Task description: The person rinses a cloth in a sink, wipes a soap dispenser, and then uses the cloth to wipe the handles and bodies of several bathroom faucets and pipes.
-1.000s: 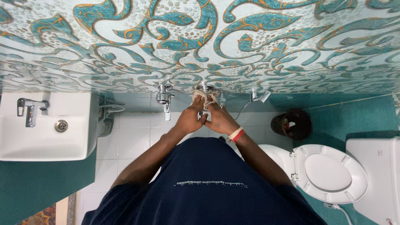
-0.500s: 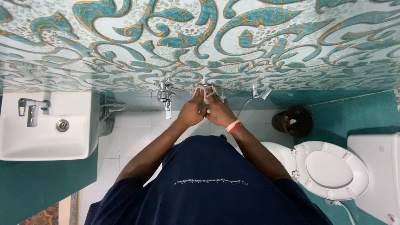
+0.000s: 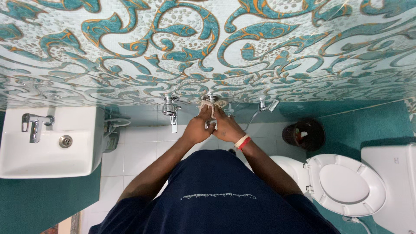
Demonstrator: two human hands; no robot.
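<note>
Both my hands reach to a chrome wall tap (image 3: 211, 98) set in the patterned tile wall. My left hand (image 3: 198, 127) and my right hand (image 3: 226, 125) press a beige stringy scrub pad (image 3: 209, 105) around the tap's body, fingers closed on it. A white and red band sits on my right wrist. The tap's spout is mostly hidden behind my hands.
A second chrome tap (image 3: 170, 108) hangs to the left, a spray fitting with hose (image 3: 265, 105) to the right. A white basin (image 3: 47, 143) with its faucet stands at left. A dark bin (image 3: 304, 134) and a white toilet (image 3: 344, 184) stand at right.
My hands have shifted slightly up along the tap while rubbing the pad on it. The view has tilted down a little.
</note>
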